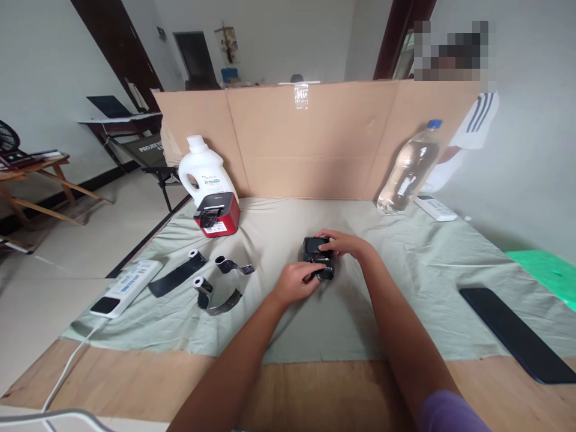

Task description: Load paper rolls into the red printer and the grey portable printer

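A small black portable printer [318,247] with a dark screen lies on the cloth in front of me, between my hands. Its near end carries a glossy black strip or roll that I cannot make out clearly. My left hand [297,283] grips this near end, fingers bent over the strip. From the right, my right hand [345,243] holds the far end, its thumb at the screen's edge and its fingers round the back. To the left lie loose rolls of black paper or film: one unrolled flat [177,276], a small one [222,264] and a curled one [204,294].
A red and black box-shaped printer [230,217] stands before a white detergent bottle [207,171]. Power strips lie left [128,288] and right [436,209]. A water bottle [407,171] leans at the cardboard screen [310,144]. A black phone [517,333] lies right. Behind stands a person [481,123].
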`<action>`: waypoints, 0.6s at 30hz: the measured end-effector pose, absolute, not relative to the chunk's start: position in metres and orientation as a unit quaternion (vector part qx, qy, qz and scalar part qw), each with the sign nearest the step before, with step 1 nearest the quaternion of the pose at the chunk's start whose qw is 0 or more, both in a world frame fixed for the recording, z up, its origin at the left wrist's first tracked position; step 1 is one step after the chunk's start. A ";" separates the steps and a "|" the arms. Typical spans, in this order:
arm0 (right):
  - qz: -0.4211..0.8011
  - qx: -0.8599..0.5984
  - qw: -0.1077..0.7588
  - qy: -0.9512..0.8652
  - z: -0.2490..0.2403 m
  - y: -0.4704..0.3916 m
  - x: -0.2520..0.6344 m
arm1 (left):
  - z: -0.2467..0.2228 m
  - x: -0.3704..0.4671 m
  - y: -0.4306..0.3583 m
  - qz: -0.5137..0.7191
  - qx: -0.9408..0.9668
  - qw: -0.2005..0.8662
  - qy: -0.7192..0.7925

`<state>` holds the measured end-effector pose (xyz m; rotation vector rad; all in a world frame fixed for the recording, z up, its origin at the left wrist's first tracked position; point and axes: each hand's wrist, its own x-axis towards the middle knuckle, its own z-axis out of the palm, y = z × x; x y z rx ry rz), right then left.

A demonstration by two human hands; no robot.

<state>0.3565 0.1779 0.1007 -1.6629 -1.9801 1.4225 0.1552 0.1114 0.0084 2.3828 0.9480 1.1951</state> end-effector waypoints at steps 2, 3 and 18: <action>0.488 -0.564 0.101 -0.658 0.103 0.176 0.358 | 0.008 0.154 0.112 0.419 0.812 0.173 0.368; 0.490 -0.567 0.104 -0.654 0.104 0.175 0.359 | 0.008 0.154 0.113 0.419 0.797 0.185 0.394; 0.339 -0.581 0.478 -0.565 0.026 0.119 0.339 | 0.013 0.150 0.116 0.315 0.784 0.208 0.493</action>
